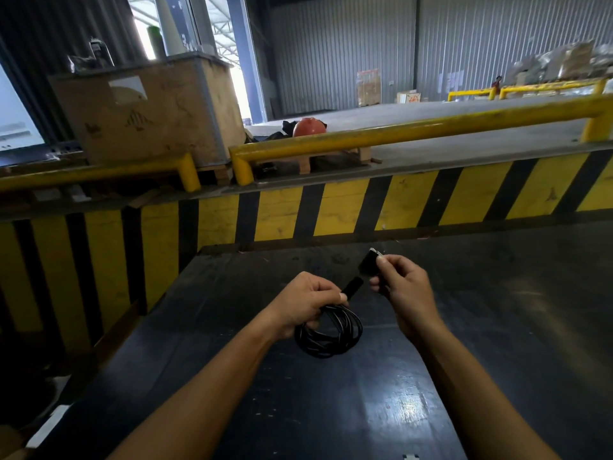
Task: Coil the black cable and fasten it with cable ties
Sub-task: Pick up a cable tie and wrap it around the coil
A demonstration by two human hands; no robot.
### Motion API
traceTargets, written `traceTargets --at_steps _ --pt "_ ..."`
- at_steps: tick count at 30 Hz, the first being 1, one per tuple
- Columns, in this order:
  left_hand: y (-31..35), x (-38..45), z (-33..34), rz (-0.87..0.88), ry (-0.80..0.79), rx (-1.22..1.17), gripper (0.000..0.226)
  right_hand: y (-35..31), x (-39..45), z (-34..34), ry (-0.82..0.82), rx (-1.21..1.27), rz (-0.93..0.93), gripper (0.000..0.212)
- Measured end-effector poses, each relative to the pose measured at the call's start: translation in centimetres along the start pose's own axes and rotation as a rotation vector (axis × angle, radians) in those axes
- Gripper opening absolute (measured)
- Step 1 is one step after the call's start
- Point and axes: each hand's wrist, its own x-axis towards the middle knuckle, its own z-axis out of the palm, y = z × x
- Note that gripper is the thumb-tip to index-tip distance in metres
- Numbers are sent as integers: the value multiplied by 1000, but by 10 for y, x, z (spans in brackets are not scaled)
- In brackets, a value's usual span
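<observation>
The person's left hand [305, 300] is reaching in from seven o'clock, its bare forearm stretching over the dark, glossy flat tabletop [331, 410], knuckles turned upward. Its fingers are curling fully round the glossy black cable [331, 336], which is gathered into a round coil of several loops. The coil is hanging out of the fist toward five o'clock; whether it is touching the tabletop or hanging just over it cannot be told. A short black cylindrical connector [353, 287] is sticking out of the top of the fist, past the thumb, pointing toward one o'clock.

The right hand [403, 287] is coming in from five o'clock, wrist slightly bent, the back of the hand facing the camera. Its thumb and forefinger are pinching a small black blocky plug [369, 265] with a silvery metal edge at its far end, holding it tilted at ten o'clock of the hand. The other fingers are folding in toward the palm. The plug is sitting just beside the connector, at its one o'clock, with a small gap between them. Whether the plug is joined to the cable is hidden.

Beyond the table, at twelve o'clock, a yellow-and-black striped barrier wall [348, 207] is running across the view, with a yellow tubular steel rail [414, 131] above it. A large plywood crate [149, 111] is standing at ten o'clock, and an orange-red rounded helmet [310, 126] is lying behind the rail.
</observation>
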Motion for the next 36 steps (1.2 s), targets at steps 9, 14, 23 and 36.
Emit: traceTargets --at_steps 9,14,23,36 --pt "3 -5 -10 120 166 62 25 -11 0 -2 -64 -655 -487 7" --pt "19 -10 -14 236 112 -102 21 -16 -1 7 -141 -915 -625 6" --pt "14 -3 -16 320 257 -95 16 -31 -15 22 -333 -459 -316 7" --pt "10 4 -6 257 268 -143 30 -30 -19 25 -278 -464 -231 5"
